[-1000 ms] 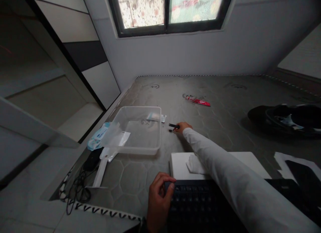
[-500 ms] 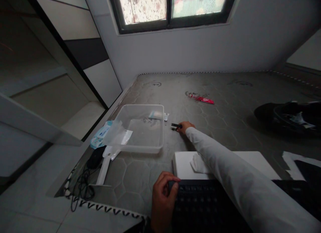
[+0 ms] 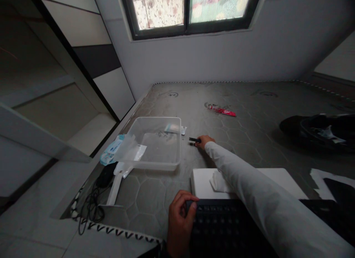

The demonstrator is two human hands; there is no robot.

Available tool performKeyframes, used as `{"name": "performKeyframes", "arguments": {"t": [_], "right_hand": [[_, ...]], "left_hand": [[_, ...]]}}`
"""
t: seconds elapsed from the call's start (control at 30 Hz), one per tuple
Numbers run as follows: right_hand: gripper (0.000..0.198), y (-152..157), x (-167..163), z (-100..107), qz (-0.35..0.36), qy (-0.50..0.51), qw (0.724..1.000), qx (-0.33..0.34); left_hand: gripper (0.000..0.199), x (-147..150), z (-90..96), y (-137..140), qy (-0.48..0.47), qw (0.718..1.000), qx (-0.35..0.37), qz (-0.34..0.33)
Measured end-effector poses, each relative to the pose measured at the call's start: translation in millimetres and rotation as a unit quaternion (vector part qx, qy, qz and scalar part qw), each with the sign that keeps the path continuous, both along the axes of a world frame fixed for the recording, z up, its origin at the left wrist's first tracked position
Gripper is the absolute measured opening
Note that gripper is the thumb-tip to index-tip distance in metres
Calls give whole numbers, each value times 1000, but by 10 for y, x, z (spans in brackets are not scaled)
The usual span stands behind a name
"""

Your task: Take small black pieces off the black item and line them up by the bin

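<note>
Right hand (image 3: 204, 141) closes on a small black object (image 3: 194, 140) at the clear tray's (image 3: 155, 163) three o'clock; left hand (image 3: 180, 217) grips a black keyboard's (image 3: 230, 228) corner (near edge).

Pale grey wall (image 3: 222, 58), dark-framed window (image 3: 188, 10) with patterned daylight, grey quilted mattress (image 3: 249, 99), panelled wardrobe (image 3: 63, 65) at left

Grey mattress (image 3: 244, 102) with a hexagon quilt pattern, red wrapper (image 3: 222, 110) at twelve o'clock. Clear tray (image 3: 155, 163), black keyboard (image 3: 230, 228), white sleeve (image 3: 249, 176). The small items (image 3: 194, 140) look black, perhaps.
</note>
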State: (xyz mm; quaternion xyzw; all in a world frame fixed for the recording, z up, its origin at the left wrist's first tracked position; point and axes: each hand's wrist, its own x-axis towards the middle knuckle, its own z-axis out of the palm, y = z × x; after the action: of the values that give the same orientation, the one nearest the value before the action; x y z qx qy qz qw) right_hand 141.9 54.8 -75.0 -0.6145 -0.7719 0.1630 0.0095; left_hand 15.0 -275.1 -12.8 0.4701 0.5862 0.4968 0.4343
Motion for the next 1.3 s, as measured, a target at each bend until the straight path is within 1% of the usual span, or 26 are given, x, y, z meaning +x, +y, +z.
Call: {"name": "performKeyframes", "arguments": {"t": [0.1,0.2,0.3,0.43,0.57,0.67,0.73,0.77,0.83,0.87,0.9,0.93,0.97,1.0,1.03,1.07,1.1,1.13,1.17,1.23,1.3], "right_hand": [[23,26,21,35,-10,2,1000,9],[27,27,78,151,-19,11,999,23],[23,-37,184,350,-24,27,999,34],[19,-238,378,683,-39,44,997,55],[13,-561,568,1043,-33,86,993,80],[10,-902,655,1283,-23,158,982,102],[19,-1183,663,1392,-26,218,969,113],[28,-1338,650,1424,-31,243,962,117],[45,-1665,588,1444,-42,322,940,104],[53,-1830,541,1435,-44,379,920,88],[53,-1990,485,1418,-57,541,838,39],[52,-2141,423,1397,-64,655,752,-21],[51,-2279,359,1373,-65,722,686,-59],[49,-2399,296,1350,-68,769,630,-82],[47,-2500,236,1327,-66,801,587,-101],[46,-2581,182,1305,-65,822,556,-109],[45,-2642,134,1281,-63,836,533,-113],[45,-2684,94,1255,-61,845,518,-114],[46,-2711,61,1226,-60,851,509,-111],[48,-2729,13,1157,-66,855,503,-108],[50,-2715,-15,1082,-83,853,505,-103]], "left_hand": [[17,-6,-16,3,7,1000,0,-2],[17,-14,-16,3,9,1000,11,-4],[18,-22,-7,2,16,1000,21,-6],[19,-35,-17,16,32,999,39,-1],[20,-47,-34,44,46,997,59,3],[23,-54,-20,58,50,997,64,4],[26,-54,4,56,52,996,67,9],[28,-51,18,53,54,996,70,13],[33,-37,48,39,64,995,79,20],[35,-26,61,30,73,994,83,24],[36,-13,73,20,83,993,84,28],[37,2,84,9,94,991,85,32],[37,17,93,-3,105,990,84,35],[37,32,101,-15,117,989,83,39],[36,46,107,-27,129,987,83,42],[34,57,111,-37,140,986,84,45],[31,65,114,-46,152,983,87,47],[28,70,116,-53,163,981,91,50],[25,73,115,-58,173,979,97,51],[19,75,108,-59,186,975,109,49],[17,74,91,-50,189,974,117,44]]}}
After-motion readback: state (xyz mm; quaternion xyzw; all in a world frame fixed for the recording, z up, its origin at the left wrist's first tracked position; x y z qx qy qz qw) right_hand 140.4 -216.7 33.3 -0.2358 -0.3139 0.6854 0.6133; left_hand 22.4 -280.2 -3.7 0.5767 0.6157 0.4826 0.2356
